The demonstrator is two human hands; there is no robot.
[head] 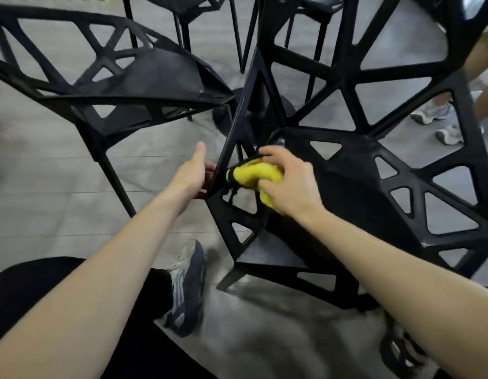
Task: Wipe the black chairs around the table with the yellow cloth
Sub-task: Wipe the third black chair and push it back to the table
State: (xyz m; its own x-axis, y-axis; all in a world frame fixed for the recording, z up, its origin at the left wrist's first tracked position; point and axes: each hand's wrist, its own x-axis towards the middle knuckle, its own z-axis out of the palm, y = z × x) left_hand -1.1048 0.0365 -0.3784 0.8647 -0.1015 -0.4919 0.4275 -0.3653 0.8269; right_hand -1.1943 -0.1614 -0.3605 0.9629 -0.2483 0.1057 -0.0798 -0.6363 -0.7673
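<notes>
A black chair [354,192] with triangular cut-outs fills the right half of the view, close in front of me. My right hand [289,181] grips the bunched yellow cloth [253,175] and presses it against the chair's left side bar. My left hand [195,173] holds that slanted bar from the outside, fingers wrapped behind it and thumb pointing up. A second black chair [144,77] stands at the upper left, apart from both hands.
The table's round black base [226,113] sits on the grey floor between the chairs. More black chair legs [182,28] stand at the back. Another person's white sneakers [434,113] are at the right edge. My own shoe [186,285] is below the chair.
</notes>
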